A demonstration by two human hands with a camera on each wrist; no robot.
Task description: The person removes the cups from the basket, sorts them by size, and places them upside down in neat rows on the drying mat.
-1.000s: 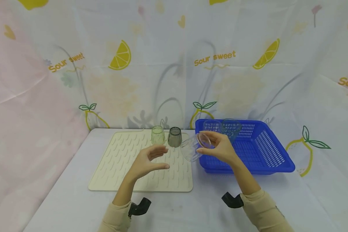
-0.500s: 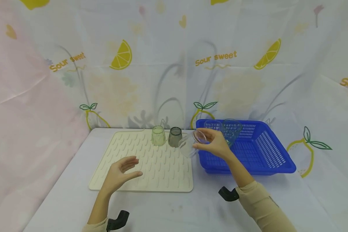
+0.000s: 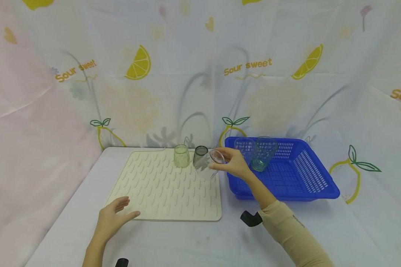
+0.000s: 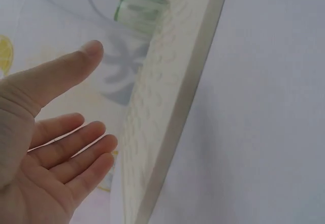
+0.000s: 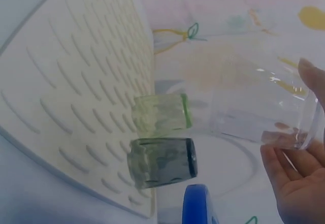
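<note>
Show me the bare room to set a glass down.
Free: the mat, between the left hand and the green glass; the blue basket, right of its two glasses. Crowded: the mat's back right, with the gray glass and the right hand holding the clear glass.

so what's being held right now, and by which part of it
The right hand holds a clear glass by its base end, thumb on one side and fingers on the other. The left hand holds nothing.
</note>
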